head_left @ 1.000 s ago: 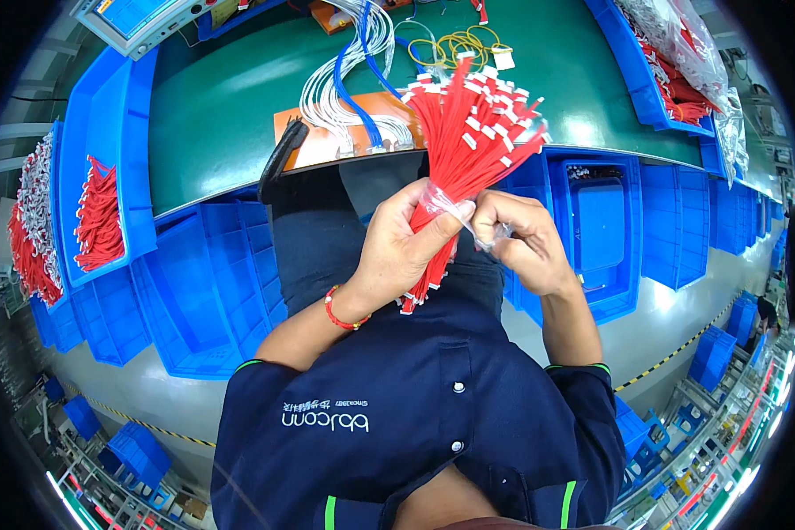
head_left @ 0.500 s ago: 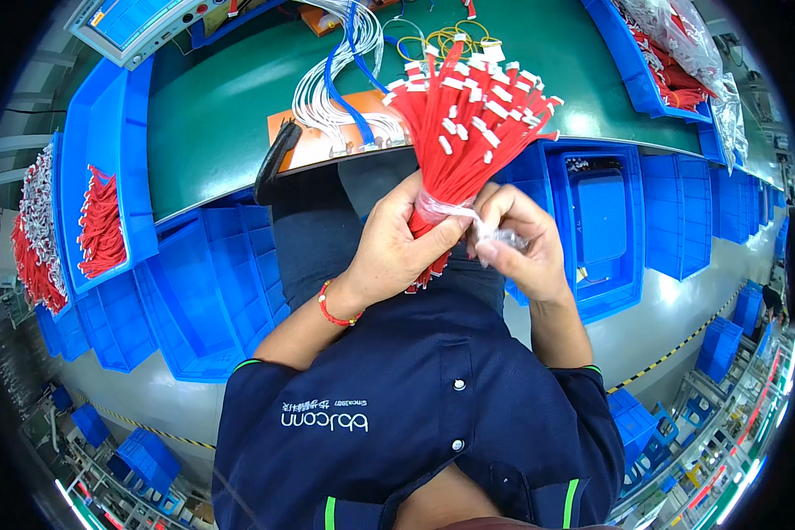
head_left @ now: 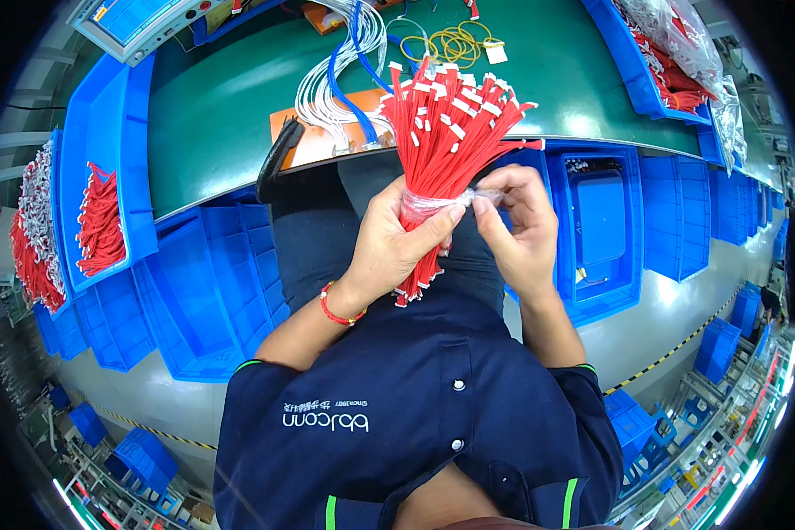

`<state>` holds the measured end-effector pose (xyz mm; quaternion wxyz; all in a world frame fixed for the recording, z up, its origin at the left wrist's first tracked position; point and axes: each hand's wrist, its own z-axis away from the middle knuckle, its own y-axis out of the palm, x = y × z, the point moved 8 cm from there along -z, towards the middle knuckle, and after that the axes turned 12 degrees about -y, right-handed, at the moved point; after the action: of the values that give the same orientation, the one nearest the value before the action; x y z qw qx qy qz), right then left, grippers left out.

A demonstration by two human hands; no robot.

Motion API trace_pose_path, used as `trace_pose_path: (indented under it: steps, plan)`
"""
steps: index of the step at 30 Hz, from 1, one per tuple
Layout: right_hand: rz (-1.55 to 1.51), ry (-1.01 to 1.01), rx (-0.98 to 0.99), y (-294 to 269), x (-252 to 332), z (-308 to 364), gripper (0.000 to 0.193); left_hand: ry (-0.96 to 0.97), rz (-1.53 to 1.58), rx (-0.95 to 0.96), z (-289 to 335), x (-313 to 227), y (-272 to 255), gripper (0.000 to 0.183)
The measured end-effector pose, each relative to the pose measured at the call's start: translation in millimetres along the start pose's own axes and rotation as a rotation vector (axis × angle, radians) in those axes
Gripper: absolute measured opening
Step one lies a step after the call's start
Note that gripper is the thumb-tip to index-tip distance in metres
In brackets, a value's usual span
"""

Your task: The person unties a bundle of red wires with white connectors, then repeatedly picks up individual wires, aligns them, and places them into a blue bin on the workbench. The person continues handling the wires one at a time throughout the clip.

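A thick bundle of red wires point(head_left: 442, 159) with white connectors at its ends fans out in front of me, its narrow lower end toward my lap. My left hand point(head_left: 399, 231) is wrapped round the bundle's middle, thumb across the front. Clear plastic film point(head_left: 424, 205) circles the wires there. On the right of the bundle, my right hand point(head_left: 521, 225) pinches the film's gathered loose end between thumb and fingers. The film runs tight from the wires to those fingertips.
Ahead lies a green tabletop point(head_left: 221, 115) with an orange board point(head_left: 314, 141), white cables point(head_left: 327, 97) and yellow wire loops point(head_left: 455, 42). Blue bins with red wires flank it: a left bin point(head_left: 137, 168) and a right bin point(head_left: 632, 62). More blue bins point(head_left: 199, 300) stand below.
The bundle has shifted slightly left and tilted, showing more of its lower end. My right hand has turned and risen a little, drawing the film out sideways.
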<state>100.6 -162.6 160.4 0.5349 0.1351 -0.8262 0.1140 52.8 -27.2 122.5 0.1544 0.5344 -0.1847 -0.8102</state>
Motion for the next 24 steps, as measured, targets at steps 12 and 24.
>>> trace_pose_path:
  steps: [12,24]
  plan:
    - [0.549,-0.391,0.129,9,33,-9,0.027,-0.039,0.002,0.023,-3,4,0,0.028]
    - [0.066,-0.1,-0.2,-58,9,-13,0.014,0.069,0.117,-0.121,-3,-14,-22,0.019]
